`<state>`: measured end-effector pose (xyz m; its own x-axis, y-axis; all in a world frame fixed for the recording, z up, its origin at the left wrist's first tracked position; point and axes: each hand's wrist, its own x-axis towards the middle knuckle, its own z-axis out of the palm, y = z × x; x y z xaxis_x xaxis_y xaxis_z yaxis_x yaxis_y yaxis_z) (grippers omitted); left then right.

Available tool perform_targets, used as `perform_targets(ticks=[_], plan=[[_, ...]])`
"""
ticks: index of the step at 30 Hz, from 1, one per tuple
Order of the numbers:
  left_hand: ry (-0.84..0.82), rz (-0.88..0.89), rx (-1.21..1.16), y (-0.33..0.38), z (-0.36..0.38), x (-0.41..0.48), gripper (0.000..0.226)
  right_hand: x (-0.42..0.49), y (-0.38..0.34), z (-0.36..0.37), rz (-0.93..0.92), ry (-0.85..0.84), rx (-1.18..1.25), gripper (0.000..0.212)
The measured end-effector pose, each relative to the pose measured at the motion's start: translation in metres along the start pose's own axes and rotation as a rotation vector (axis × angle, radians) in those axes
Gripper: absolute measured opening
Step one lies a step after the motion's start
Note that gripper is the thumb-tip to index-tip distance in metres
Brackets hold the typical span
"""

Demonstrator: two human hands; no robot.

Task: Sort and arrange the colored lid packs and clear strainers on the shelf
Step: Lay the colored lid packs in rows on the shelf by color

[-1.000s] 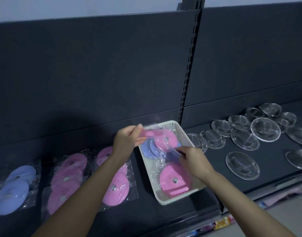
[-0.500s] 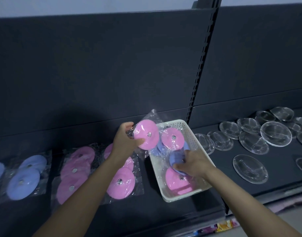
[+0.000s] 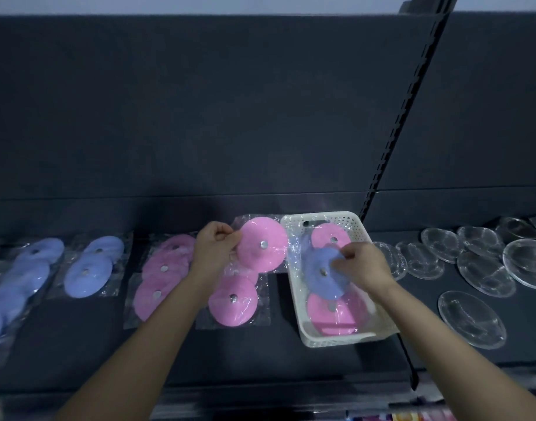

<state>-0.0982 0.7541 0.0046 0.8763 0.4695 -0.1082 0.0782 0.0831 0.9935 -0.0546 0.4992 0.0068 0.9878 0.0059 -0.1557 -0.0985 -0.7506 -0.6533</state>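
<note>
My left hand (image 3: 213, 246) pinches the edge of a pink lid pack (image 3: 262, 244) and holds it just left of the white basket (image 3: 298, 302), above the pink packs on the shelf. My right hand (image 3: 362, 264) reaches into the basket and grips a blue lid pack (image 3: 319, 276) lying over pink packs (image 3: 330, 316). On the shelf to the left lie two stacks of pink lid packs (image 3: 162, 273), (image 3: 233, 300) and, farther left, blue lid packs (image 3: 89, 267). Several clear strainers (image 3: 470, 319) are spread on the shelf at the right.
A dark back panel rises behind the shelf, with a slotted upright post (image 3: 394, 126) just behind the basket. The shelf's front edge (image 3: 260, 387) runs below my forearms. More blue packs (image 3: 14, 284) lie at the far left.
The view has shifted left. My left hand has carried the pink pack out of the basket toward the pink stacks. My right hand has taken hold of a blue pack in the basket.
</note>
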Motion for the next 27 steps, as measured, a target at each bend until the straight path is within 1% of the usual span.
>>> perform_targets(ticks=[2,6,9,11,12,14,18,24,27], plan=[[0.02,0.003,-0.005,0.0,-0.01,-0.004,0.022,-0.002,-0.004,0.0,-0.04,0.058,0.05,0.016],[0.061,-0.001,-0.026,0.002,-0.035,-0.01,0.02,-0.012,-0.022,0.001,-0.137,0.106,0.2,0.016],[0.062,-0.018,-0.016,0.002,-0.058,-0.013,0.015,-0.021,-0.041,0.003,-0.213,0.229,0.228,0.018],[0.067,-0.057,-0.032,0.003,-0.076,-0.015,0.011,-0.029,-0.054,0.009,-0.243,0.301,0.308,0.02],[0.064,-0.074,-0.037,0.002,-0.085,-0.015,0.011,-0.034,-0.062,0.013,-0.255,0.311,0.361,0.019],[0.065,-0.088,0.006,-0.001,-0.105,-0.016,0.01,-0.044,-0.076,0.025,-0.272,0.286,0.444,0.016],[0.071,-0.131,0.073,-0.009,-0.143,-0.023,0.013,-0.057,-0.092,0.06,-0.262,0.171,0.559,0.014],[0.083,-0.212,0.1,-0.034,-0.184,-0.036,0.011,-0.076,-0.1,0.106,-0.17,0.04,0.67,0.018],[0.076,-0.242,0.17,-0.047,-0.2,-0.036,0.009,-0.08,-0.098,0.125,-0.114,0.005,0.681,0.02]])
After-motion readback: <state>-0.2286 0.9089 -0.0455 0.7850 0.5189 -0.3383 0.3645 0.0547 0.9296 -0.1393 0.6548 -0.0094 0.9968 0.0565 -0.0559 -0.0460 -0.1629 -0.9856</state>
